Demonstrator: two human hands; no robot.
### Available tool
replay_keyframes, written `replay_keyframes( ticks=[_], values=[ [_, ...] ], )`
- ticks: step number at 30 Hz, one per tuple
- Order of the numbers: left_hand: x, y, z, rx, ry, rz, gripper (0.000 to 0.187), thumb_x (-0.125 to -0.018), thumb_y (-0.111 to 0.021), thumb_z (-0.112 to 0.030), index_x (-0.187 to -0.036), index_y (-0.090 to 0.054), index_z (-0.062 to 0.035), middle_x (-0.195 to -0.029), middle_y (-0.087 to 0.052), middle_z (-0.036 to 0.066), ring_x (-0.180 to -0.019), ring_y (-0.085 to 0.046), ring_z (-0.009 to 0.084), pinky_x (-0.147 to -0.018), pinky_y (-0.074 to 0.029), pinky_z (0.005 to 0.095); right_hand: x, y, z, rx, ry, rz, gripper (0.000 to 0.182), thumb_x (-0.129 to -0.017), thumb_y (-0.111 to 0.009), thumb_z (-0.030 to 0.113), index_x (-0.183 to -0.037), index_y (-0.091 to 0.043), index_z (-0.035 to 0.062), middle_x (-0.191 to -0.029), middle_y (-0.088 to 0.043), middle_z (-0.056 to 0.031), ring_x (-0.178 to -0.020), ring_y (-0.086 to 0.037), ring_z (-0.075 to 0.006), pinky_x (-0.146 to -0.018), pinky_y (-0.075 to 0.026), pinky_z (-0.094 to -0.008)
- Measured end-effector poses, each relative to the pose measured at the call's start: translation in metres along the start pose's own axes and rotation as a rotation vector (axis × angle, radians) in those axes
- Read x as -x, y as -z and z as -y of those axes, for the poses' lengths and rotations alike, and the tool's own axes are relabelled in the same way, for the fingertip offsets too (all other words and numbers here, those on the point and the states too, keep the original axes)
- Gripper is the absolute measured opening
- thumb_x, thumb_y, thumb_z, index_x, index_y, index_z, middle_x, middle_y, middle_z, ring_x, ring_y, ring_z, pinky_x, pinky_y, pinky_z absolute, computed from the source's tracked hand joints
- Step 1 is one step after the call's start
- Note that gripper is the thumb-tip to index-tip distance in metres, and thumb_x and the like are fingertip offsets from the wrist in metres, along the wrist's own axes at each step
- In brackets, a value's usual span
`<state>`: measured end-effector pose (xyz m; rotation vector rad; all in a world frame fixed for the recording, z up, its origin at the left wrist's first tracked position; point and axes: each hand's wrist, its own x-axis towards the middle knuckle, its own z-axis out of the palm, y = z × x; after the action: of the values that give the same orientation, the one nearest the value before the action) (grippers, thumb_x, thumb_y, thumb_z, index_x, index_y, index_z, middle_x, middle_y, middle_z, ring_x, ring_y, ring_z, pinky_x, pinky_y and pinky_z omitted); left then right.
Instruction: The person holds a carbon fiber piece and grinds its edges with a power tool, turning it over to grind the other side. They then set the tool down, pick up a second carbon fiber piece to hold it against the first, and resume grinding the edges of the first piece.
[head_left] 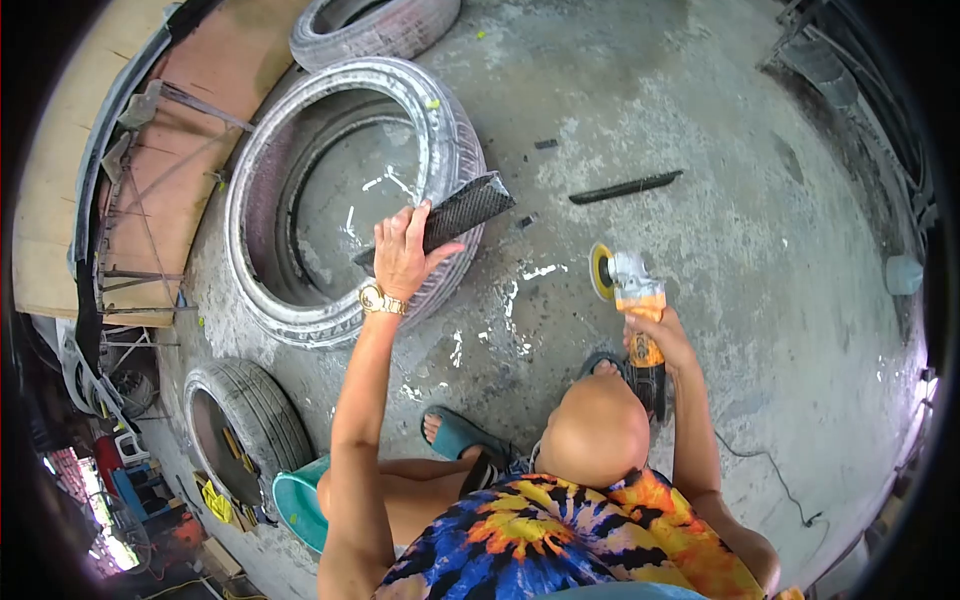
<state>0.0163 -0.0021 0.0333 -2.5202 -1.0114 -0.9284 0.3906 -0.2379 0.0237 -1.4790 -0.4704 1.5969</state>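
Observation:
My left hand (402, 258), with a gold watch (380, 299) on the wrist, grips a black strip with a woven-looking texture (468, 212). The strip slants up to the right across the tread of a large dusty tyre (455, 135) lying on the floor. Part of the strip is hidden behind my fingers. In my right hand (664, 337) is an orange angle grinder (641, 300), its yellow-rimmed disc (601, 271) facing left, toward the tyre. Whether the disc spins cannot be told.
Another tyre (400, 32) lies at the top, and one leans at lower left (280, 410) beside a teal basin (290, 500). A dark strip (625, 187) and small black scraps lie on the concrete floor (740, 250). A cord (765, 453) trails at right.

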Motion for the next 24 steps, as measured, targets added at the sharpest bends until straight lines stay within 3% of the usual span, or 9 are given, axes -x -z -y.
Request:
replay_keyframes(
  ticks=[6,10,13,16,17,22,24],
  values=[
    [0.006,-0.005,-0.003,0.015,-0.046,0.209,0.088,-0.078,-0.077,-0.055,-0.145,-0.046,-0.0093,-0.117,-0.059,0.010,-0.099,-0.056,0.0296,-0.089,-0.044,0.0449,-0.009,0.004,0.012,-0.134,-0.105,0.114,0.037,-0.090,-0.075,0.023,-0.116,-0.057,0.0031,-0.084,-0.067,-0.0107,-0.069,-0.068,-0.0194,-0.061,-0.059,-0.0340],
    [-0.004,0.000,0.007,-0.026,-0.205,0.415,0.081,-0.083,-0.072,-0.054,-0.147,-0.049,-0.0098,-0.115,-0.060,0.010,-0.094,-0.056,0.0271,-0.085,-0.046,0.0399,-0.028,0.006,0.008,-0.256,-0.195,0.231,0.040,-0.090,-0.074,0.027,-0.116,-0.057,0.0012,-0.087,-0.068,-0.0137,-0.070,-0.069,-0.0230,-0.063,-0.060,-0.0356],
    [-0.005,0.001,0.019,-0.016,-0.216,0.476,0.079,-0.085,-0.071,-0.051,-0.148,-0.048,-0.0085,-0.115,-0.060,0.010,-0.096,-0.057,0.0275,-0.087,-0.046,0.0393,-0.043,0.002,0.005,-0.297,-0.273,0.386,0.047,-0.090,-0.072,0.038,-0.117,-0.058,0.0011,-0.090,-0.067,-0.0155,-0.076,-0.068,-0.0241,-0.066,-0.060,-0.0388],
    [-0.006,0.000,0.019,0.014,-0.223,0.511,0.078,-0.086,-0.072,-0.049,-0.148,-0.048,-0.0083,-0.115,-0.060,0.011,-0.097,-0.057,0.0276,-0.087,-0.046,0.0392,-0.055,-0.007,0.012,-0.253,-0.296,0.406,0.050,-0.091,-0.072,0.038,-0.120,-0.058,0.0002,-0.091,-0.067,-0.0160,-0.077,-0.068,-0.0252,-0.067,-0.059,-0.0387],
    [-0.007,0.000,0.020,0.005,-0.245,0.491,0.072,-0.091,-0.066,-0.049,-0.148,-0.047,-0.0092,-0.116,-0.059,0.009,-0.095,-0.057,0.0249,-0.084,-0.045,0.0365,-0.059,-0.010,0.013,-0.254,-0.304,0.400,0.050,-0.091,-0.072,0.038,-0.120,-0.058,0.0002,-0.091,-0.067,-0.0160,-0.077,-0.068,-0.0252,-0.067,-0.059,-0.0387],
    [-0.009,0.002,0.019,0.020,-0.205,0.568,0.071,-0.092,-0.066,-0.048,-0.149,-0.047,-0.0102,-0.116,-0.059,0.009,-0.096,-0.057,0.0256,-0.085,-0.044,0.0371,-0.078,-0.020,0.022,-0.256,-0.348,0.454,0.052,-0.090,-0.075,0.037,-0.122,-0.055,0.0014,-0.089,-0.067,-0.0154,-0.074,-0.069,-0.0225,-0.065,-0.060,-0.0356],
    [-0.008,0.001,0.019,0.039,-0.191,0.561,0.075,-0.088,-0.071,-0.048,-0.148,-0.048,-0.0099,-0.115,-0.059,0.011,-0.095,-0.057,0.0280,-0.086,-0.046,0.0400,-0.082,-0.024,0.026,-0.254,-0.358,0.448,0.052,-0.090,-0.075,0.037,-0.122,-0.055,0.0014,-0.089,-0.067,-0.0154,-0.074,-0.069,-0.0224,-0.065,-0.060,-0.0355]
  ],
)
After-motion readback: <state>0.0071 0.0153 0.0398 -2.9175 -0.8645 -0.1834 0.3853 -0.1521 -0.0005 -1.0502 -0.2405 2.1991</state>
